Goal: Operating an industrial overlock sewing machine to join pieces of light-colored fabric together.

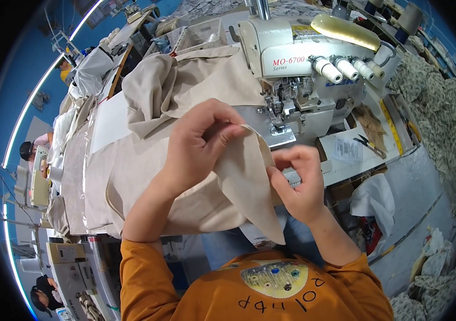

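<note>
My left hand [198, 140] is pinching the top edge of a beige cloth panel [244, 182], thumb and fingers pressed together on the fold just near the presser foot of the white sewing machine [303, 69]. My right hand [298, 182] sits just to the right of it, fingers curled and closed on the same panel's right edge, thumb pressing the cloth against my fingertips. The panel hangs down between my two hands in a long point toward my lap, over my orange shirt [249, 289]. The rest of the beige cloth [153, 91] is bunched in a heap on the far left of the machine and spreads flat over the table [107, 120] on my left. To the right of the machine, a small pair of snips [366, 143] lies on the table beside a paper sheet [347, 150]. Patterned fabric [442, 123] is piled far right
</note>
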Demonstrator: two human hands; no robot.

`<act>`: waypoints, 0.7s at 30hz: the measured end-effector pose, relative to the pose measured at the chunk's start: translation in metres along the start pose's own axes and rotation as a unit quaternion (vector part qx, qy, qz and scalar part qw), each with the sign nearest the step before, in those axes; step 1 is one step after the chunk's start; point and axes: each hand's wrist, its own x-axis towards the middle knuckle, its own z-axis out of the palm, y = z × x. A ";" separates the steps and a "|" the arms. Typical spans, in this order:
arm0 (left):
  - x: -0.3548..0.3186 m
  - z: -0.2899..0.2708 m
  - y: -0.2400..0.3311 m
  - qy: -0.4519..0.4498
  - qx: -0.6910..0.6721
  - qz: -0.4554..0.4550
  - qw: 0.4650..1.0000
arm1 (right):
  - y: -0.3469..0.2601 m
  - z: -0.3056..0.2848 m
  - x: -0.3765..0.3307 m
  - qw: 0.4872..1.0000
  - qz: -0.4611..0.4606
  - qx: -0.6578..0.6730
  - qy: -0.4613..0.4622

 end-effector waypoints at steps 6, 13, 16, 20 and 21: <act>0.001 -0.009 -0.008 0.056 -0.045 0.058 0.996 | 0.008 -0.030 -0.046 0.998 0.019 -0.026 -0.058; 0.009 -0.029 -0.005 0.094 -0.082 0.092 0.988 | 0.000 -0.037 -0.063 0.981 0.008 -0.122 -0.153; 0.013 -0.041 -0.001 0.095 -0.054 0.102 0.989 | -0.001 -0.033 -0.066 0.988 0.048 -0.089 -0.113; 0.016 -0.054 0.004 0.118 0.014 0.062 0.991 | 0.002 -0.028 -0.071 0.990 0.122 -0.022 -0.068; 0.017 -0.056 0.004 0.122 0.018 0.052 0.991 | 0.003 -0.027 -0.072 0.993 0.110 -0.017 -0.048</act>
